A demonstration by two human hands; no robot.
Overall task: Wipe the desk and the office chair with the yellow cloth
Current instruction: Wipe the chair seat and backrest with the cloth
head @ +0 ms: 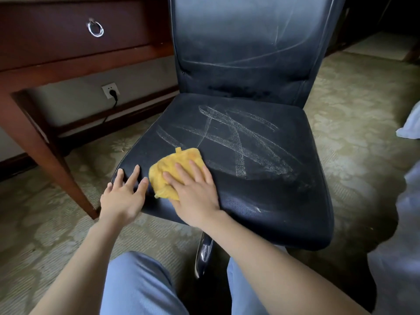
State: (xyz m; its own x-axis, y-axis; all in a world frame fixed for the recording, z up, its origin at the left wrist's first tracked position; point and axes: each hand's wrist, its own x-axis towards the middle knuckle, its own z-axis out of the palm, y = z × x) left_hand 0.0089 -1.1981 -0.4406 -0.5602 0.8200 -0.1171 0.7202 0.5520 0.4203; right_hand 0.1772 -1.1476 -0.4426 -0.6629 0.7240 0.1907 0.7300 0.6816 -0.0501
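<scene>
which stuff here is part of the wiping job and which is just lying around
In the job:
yellow cloth, pressed flat under the right hand
office chair, seat streaked white
left hand, resting on the seat edge
desk

Just lying about:
wall socket with a plug in it
white fabric at the right edge
patterned carpet

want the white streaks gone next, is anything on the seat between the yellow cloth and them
Nothing visible: the yellow cloth, under the right hand, lies beside the white streaks with only bare seat between.
</scene>
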